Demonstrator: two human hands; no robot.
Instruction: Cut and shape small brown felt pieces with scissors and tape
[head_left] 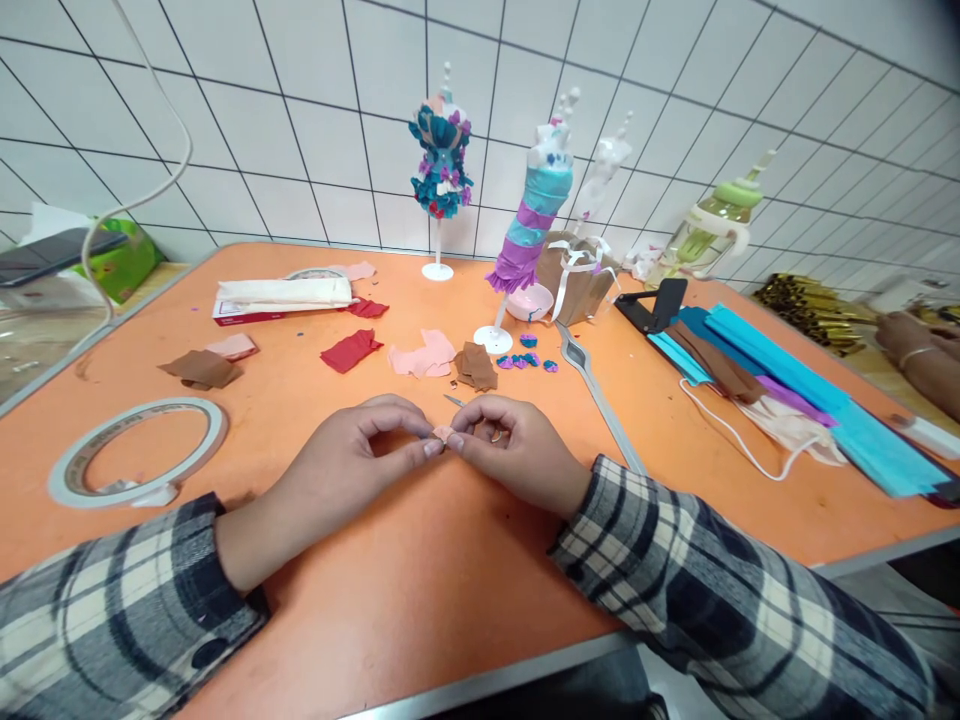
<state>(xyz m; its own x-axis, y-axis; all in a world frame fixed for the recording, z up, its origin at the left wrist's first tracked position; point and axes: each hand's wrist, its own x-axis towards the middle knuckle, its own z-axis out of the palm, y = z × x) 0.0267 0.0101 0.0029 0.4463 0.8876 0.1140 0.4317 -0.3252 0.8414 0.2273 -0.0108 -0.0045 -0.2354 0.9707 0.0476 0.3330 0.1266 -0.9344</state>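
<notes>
Between my fingertips is a small pink piece of crepe paper (443,433). My left hand (367,440) pinches it from the left, and my right hand (514,440) pinches it from the right. Scissors (454,400) lie partly hidden behind my right hand. Just beyond my hands are brown paper pieces (476,367), pink paper pieces (424,354) and a red paper piece (351,349). Several small purple and teal paper bits (528,361) lie to the right of these. Behind them a mini dress form wrapped in blue and purple paper (534,215) leans on a white stand.
A tape roll (139,450) lies at left, near more brown paper (201,368). Farther back stand a teal ruffled dress form (441,165), a pink bowl (530,302) and a bottle (705,230). Folded crepe paper (825,390) spreads at right. Another person's hand (911,340) shows at the right edge.
</notes>
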